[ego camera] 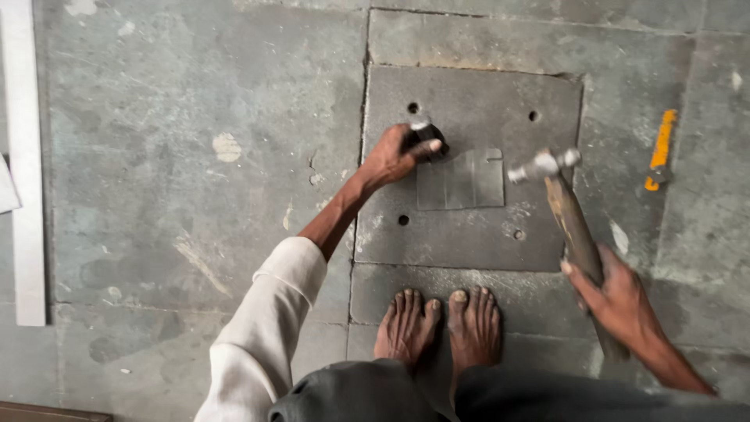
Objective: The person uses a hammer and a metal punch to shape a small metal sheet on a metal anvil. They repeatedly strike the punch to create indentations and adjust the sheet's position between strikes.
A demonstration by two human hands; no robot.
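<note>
Nearest in view are the person's bare feet [439, 327], planted on the stone floor [180, 195] at the near edge of a square metal plate [469, 227] with four holes. At near right, the right hand [617, 301] is wrapped tight around the lower end of a hammer's wooden handle [576, 234]. That is the sensible grip for swing, and the worn wood looks rough enough not to slip. The steel hammer head [543, 165] hangs over the plate's right part and looks heavy and top-loaded. Below it on the plate lies a thin grey metal sheet [461, 180], probably stiff but bendable. Farther left, the left hand [394, 156] is curled round a small dark tool [426, 137], pressing it at the sheet's far left corner.
</note>
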